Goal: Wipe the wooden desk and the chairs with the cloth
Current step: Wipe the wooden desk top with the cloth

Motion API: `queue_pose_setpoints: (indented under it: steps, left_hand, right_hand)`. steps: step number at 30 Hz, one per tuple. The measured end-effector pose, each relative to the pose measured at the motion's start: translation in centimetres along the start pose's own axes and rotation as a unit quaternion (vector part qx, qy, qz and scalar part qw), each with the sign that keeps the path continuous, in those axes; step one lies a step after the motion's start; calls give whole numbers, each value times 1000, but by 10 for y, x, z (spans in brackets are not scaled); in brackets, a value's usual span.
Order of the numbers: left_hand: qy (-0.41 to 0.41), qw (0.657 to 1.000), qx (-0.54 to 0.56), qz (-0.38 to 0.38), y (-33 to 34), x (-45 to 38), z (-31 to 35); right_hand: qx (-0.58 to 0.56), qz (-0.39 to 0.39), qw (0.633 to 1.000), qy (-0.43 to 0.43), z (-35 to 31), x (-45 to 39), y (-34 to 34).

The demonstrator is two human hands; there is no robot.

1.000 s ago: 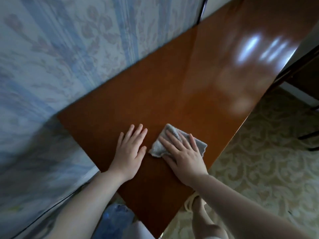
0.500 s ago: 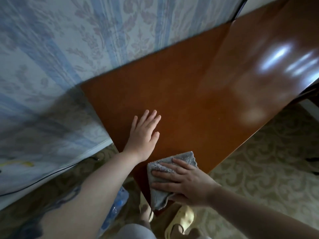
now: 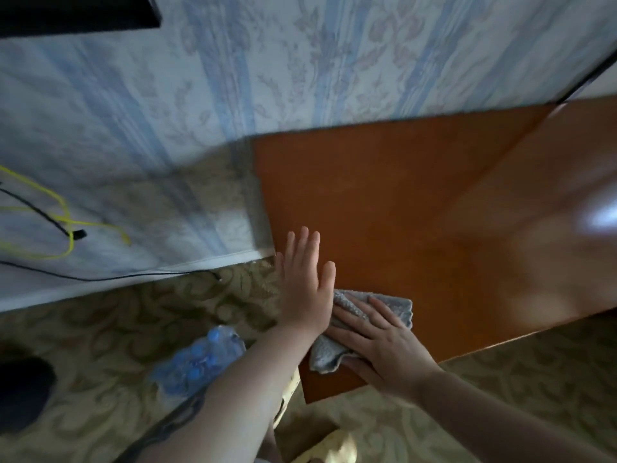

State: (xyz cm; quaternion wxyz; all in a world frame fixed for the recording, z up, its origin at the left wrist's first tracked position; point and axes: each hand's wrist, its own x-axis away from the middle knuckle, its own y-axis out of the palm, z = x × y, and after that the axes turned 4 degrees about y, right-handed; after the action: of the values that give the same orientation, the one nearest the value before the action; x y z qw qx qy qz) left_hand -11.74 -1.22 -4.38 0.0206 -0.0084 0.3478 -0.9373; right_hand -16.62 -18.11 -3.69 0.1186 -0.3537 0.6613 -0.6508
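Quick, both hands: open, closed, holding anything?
Left hand: open, flat on the wooden desk.
Right hand: open, fingers straight, pressing the cloth onto the desk.

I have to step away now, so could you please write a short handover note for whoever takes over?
Left hand: flat, fingers straight, at the desk's left edge.
Right hand: fingers spread, pressing the grey cloth onto the wooden desk at its near left corner.
Done: cannot be judged from the surface.
Left: the rest of the desk; the chairs, none in view.
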Motion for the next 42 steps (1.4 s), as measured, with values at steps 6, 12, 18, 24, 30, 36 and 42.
queue_pose_setpoints:
  steps: [6, 12, 18, 24, 30, 36, 42]
  left_hand:
    - [-58, 998, -31, 2, -9, -6, -4]
    - [-63, 984, -166, 12, -25, -75, -20]
    - [-78, 985, -110, 107, -25, -114, -23]
    - [-18, 985, -156, 78, 8, -79, -20]
    - [-87, 975, -193, 68, 10, -85, -14]
    - [-62, 964, -258, 4, 7, -89, -19]
    - [-75, 955, -284, -47, 1, -92, -11]
  right_hand:
    - [30, -26, 997, -63, 5, -69, -27]
    - [-15, -30, 999, -23, 5, -158, -61]
    - [-22, 17, 999, 39, 31, -250, -78]
    - [-125, 186, 959, 176, 72, -307, -88]
    - [-81, 68, 991, -77, 45, -334, -114]
    - [-262, 212, 930, 145, 47, -254, -80]
    - [-243, 105, 928, 263, 37, -164, -81]
